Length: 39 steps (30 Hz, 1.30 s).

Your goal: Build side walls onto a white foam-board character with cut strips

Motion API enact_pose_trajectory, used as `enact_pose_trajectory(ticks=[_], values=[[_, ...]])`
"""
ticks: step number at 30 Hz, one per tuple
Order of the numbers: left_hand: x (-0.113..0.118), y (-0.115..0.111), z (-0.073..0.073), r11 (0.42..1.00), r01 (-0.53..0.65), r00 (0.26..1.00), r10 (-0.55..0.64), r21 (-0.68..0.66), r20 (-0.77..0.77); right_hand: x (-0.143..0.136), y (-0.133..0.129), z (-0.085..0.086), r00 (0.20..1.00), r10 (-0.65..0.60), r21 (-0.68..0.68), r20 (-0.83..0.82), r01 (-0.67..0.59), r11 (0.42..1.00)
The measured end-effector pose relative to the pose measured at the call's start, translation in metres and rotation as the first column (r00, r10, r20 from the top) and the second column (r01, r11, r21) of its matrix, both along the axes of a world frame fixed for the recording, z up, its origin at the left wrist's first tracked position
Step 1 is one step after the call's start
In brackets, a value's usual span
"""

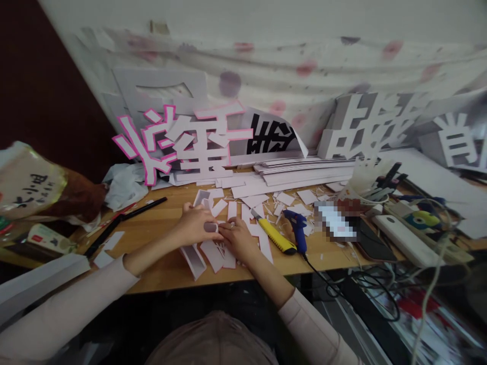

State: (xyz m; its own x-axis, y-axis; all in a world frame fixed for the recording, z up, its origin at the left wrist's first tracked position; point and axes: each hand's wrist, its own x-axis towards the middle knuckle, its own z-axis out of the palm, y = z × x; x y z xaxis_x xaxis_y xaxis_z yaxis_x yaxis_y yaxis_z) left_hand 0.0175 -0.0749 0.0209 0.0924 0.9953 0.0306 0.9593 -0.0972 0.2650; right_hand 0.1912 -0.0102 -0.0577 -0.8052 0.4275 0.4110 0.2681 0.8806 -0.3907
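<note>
In front of me on the wooden table lies a white foam-board character (195, 261) with raised side walls and pink-red edges on some parts. My left hand (196, 225) curls over its upper left part, thumb and fingers closed on a wall. My right hand (239, 241) meets it from the right, its fingers bent and pressed on the same piece near the left fingertips. The exact spot under the fingers is hidden. Right of my right hand are a yellow utility knife (276, 235) and a blue hot glue gun (299, 230) with a black cord.
Foam-board offcuts (285, 198) and stacked white strips (304, 172) lie behind the hands. Finished white characters (201, 147) lean at the back. A phone (375, 243), a white power bank (407, 241) and a cup of pens (363, 185) stand right; a black marker (144, 208) lies left.
</note>
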Motion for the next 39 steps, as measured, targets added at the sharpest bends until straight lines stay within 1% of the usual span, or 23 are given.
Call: enact_pose_trajectory(ticks=[5, 9, 11, 14, 16, 20, 26, 30, 35, 39], values=[[0.002, -0.003, -0.006, 1.000, -0.013, 1.000, 0.013, 0.003, 0.029, 0.005, 0.000, -0.001, 0.999, 0.017, -0.056, -0.032, -0.019, 0.998], [0.002, -0.003, -0.007, 1.000, 0.000, 0.999, 0.000, 0.016, 0.043, 0.010, 0.003, -0.003, 0.997, 0.021, -0.107, -0.071, -0.029, 0.994], [0.002, -0.004, -0.007, 1.000, 0.007, 0.999, -0.008, 0.027, 0.041, 0.010, 0.005, -0.005, 0.995, -0.017, -0.130, -0.097, 0.005, 0.991], [0.001, -0.004, -0.009, 0.999, 0.007, 0.999, -0.009, 0.047, 0.039, 0.009, 0.005, -0.007, 0.985, -0.109, -0.148, -0.132, 0.089, 0.985], [0.000, -0.005, -0.012, 0.998, 0.006, 0.999, -0.009, 0.061, 0.044, 0.008, 0.004, -0.007, 0.978, -0.151, -0.149, -0.141, 0.130, 0.980], [0.000, -0.006, -0.015, 0.997, 0.003, 0.998, -0.007, 0.077, 0.056, 0.006, 0.002, -0.007, 0.975, -0.181, -0.139, -0.130, 0.163, 0.977], [0.001, -0.006, -0.012, 0.997, 0.012, 0.999, -0.016, 0.078, 0.048, 0.004, 0.002, -0.009, 0.967, -0.227, -0.106, -0.112, 0.216, 0.971], [0.003, -0.005, -0.010, 0.997, -0.014, 0.998, 0.009, 0.075, 0.061, 0.003, 0.002, -0.010, 0.967, -0.231, -0.086, -0.108, 0.223, 0.971], [0.004, 0.000, -0.013, 0.995, -0.080, 0.992, 0.074, 0.065, 0.101, 0.002, 0.002, -0.009, 0.964, -0.245, -0.084, -0.106, 0.237, 0.968], [0.002, 0.004, -0.014, 0.996, -0.075, 0.991, 0.069, 0.046, 0.114, 0.003, 0.002, -0.008, 0.964, -0.247, -0.088, -0.098, 0.239, 0.967]])
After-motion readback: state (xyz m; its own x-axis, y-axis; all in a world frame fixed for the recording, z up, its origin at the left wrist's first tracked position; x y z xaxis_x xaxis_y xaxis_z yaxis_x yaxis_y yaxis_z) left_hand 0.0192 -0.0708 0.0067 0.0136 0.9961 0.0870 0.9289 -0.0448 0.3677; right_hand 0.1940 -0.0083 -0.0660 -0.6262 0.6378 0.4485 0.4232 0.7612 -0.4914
